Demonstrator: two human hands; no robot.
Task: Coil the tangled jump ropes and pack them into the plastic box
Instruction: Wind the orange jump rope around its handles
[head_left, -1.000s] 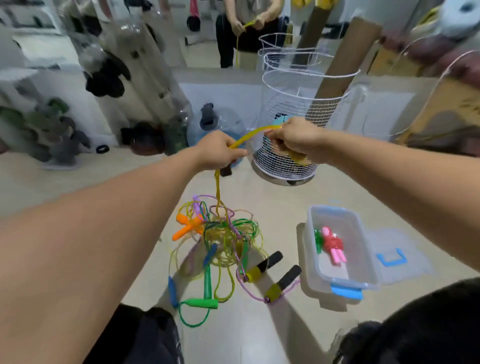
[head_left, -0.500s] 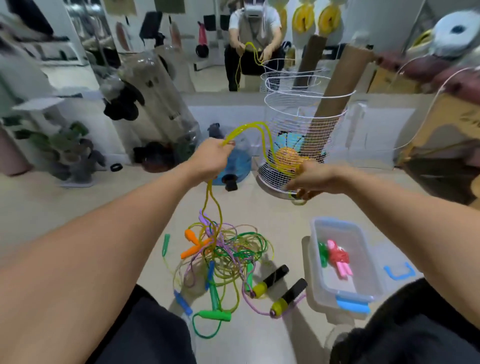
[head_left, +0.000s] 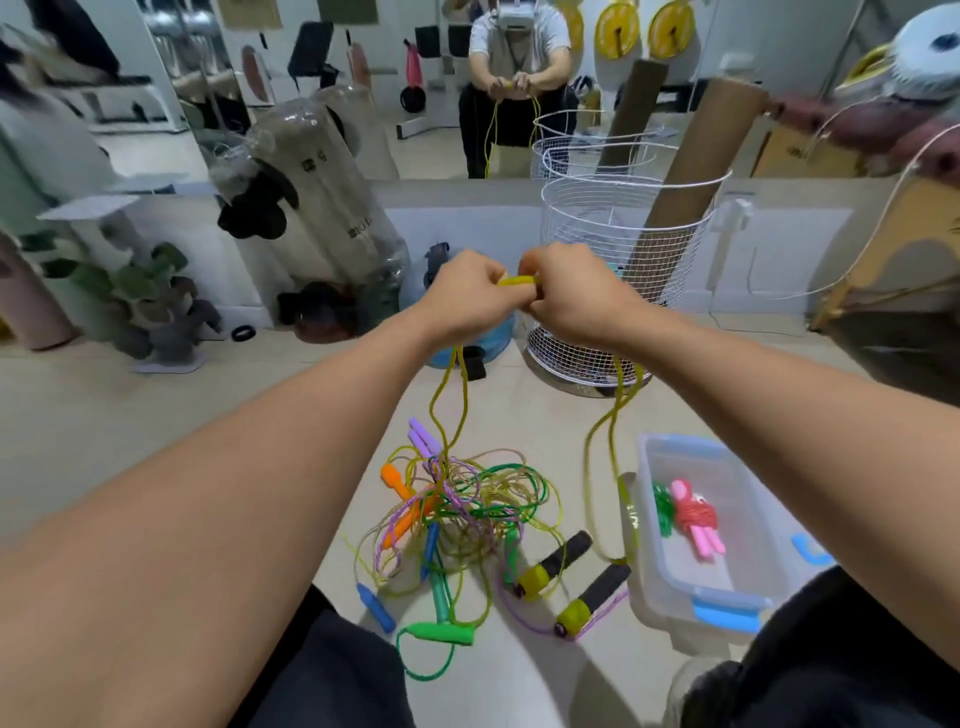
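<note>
Both hands are raised together over the floor (head_left: 519, 670), the left hand (head_left: 462, 296) and the right hand (head_left: 566, 296) each with its grip curled tight on the yellow jump rope (head_left: 517, 281), a short stretch of it showing between the fists. From each fist a strand hangs down: the left one drops into the tangled pile of ropes (head_left: 462, 509) on the floor, the right one loops down beside the clear plastic box (head_left: 649, 566). Inside that box lie a coiled red rope with pink handles (head_left: 698, 522) and a green rope (head_left: 662, 506).
</note>
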